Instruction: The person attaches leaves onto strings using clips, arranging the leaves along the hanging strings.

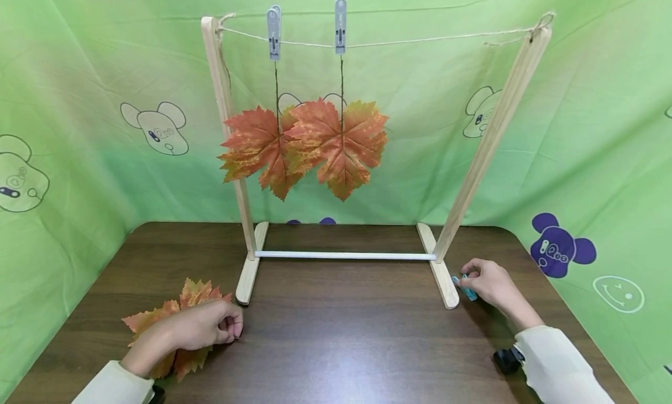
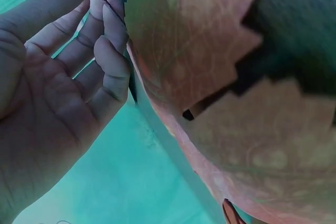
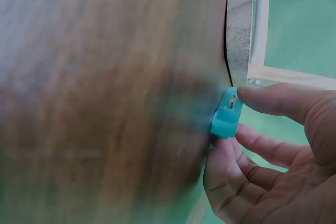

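Observation:
In the head view my left hand [image 1: 210, 325] is over an orange-and-yellow maple leaf [image 1: 194, 293] at the table's left. The left wrist view shows its thumb and fingers pinching a thin dark leaf stem [image 2: 109, 6], beside the leaf's broad surface [image 2: 184, 40]. Whether more than one leaf lies there I cannot tell. At the right, my right hand [image 1: 490, 281] pinches a teal clothespin [image 3: 227, 114] between thumb and fingers, low at the tabletop by the stand's right foot. Two similar leaves [image 1: 257, 150] [image 1: 341, 147] hang by their stems from grey clothespins [image 1: 274, 34] [image 1: 340, 25].
A wooden stand rises at the back, with a left post [image 1: 217, 77], a right post [image 1: 493, 141] and a string [image 1: 420, 40] tied between them. A white rod [image 1: 341, 255] joins its feet [image 1: 445, 284]. Green printed cloth [image 1: 409, 159] surrounds the brown table [image 1: 336, 334].

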Motion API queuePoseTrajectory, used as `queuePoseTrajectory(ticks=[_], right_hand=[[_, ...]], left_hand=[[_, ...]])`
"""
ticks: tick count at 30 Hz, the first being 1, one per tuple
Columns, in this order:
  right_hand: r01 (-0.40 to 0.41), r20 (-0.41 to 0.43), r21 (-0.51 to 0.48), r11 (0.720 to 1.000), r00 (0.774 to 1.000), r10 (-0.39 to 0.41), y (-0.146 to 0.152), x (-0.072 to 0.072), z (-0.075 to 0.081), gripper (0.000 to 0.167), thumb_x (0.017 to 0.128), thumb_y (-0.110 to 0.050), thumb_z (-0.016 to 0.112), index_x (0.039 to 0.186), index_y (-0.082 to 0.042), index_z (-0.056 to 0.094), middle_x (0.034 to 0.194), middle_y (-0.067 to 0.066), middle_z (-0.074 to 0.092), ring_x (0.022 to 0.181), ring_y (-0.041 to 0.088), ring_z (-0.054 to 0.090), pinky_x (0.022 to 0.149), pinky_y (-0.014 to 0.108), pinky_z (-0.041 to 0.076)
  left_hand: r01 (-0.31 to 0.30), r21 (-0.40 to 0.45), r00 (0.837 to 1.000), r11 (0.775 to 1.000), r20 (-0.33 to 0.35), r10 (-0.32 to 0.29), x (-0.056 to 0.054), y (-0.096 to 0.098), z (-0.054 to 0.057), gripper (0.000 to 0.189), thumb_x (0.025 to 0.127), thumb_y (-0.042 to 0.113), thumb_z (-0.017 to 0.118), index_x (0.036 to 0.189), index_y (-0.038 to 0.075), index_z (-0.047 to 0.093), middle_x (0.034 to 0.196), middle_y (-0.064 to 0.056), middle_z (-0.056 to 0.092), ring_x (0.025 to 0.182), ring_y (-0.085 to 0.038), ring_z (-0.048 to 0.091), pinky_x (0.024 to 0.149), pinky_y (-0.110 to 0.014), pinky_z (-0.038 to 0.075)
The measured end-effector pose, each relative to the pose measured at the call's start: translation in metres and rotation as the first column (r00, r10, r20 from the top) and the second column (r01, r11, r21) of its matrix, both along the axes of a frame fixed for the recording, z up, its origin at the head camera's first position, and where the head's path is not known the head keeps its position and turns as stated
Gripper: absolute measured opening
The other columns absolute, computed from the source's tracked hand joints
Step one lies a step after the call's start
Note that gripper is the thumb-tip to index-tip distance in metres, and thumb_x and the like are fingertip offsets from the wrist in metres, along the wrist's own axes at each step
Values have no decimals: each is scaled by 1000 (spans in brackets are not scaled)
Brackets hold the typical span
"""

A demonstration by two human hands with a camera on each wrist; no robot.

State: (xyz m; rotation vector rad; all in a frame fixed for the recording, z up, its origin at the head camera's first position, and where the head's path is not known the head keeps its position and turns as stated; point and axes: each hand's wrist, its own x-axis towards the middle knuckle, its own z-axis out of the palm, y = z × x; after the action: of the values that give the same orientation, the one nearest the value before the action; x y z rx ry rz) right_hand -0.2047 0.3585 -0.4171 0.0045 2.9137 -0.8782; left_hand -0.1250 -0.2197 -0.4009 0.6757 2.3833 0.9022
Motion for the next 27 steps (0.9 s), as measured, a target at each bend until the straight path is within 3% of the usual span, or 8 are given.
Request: queuePoseTrajectory(ticks=[5, 20, 27], right_hand=[[6, -6, 9, 1000, 1000, -6, 2, -2, 1, 35, 88, -14, 74, 110, 12, 67, 92, 19, 73, 80, 19, 63, 69, 31, 49], [23, 5, -18, 1000, 1000, -23, 4, 1, 7, 34, 89, -12, 71, 110, 15, 68, 93, 19, 74, 76, 15, 60, 63, 27, 50], [33, 7, -56, 998, 999, -33, 5, 4, 10, 36, 91, -11, 68, 113, 17, 65, 97, 25, 74, 76, 13, 65, 64, 27, 56]], left_hand=[[-12, -15, 1000, 1000, 9, 12, -1, 1, 2, 19, 92, -6, 67, 85, 11, 69, 79, 6, 62, 72, -3, 54, 63, -20, 48], [28, 10, 995, 1000, -93, -27, -6, 4, 1, 19, 93, -2, 70, 83, 14, 72, 76, 11, 65, 68, 3, 53, 61, -18, 47], [31, 60, 998, 998, -53, -28, -6, 6, 5, 16, 92, -4, 70, 85, 11, 71, 75, 9, 67, 68, 3, 55, 62, -18, 49]])
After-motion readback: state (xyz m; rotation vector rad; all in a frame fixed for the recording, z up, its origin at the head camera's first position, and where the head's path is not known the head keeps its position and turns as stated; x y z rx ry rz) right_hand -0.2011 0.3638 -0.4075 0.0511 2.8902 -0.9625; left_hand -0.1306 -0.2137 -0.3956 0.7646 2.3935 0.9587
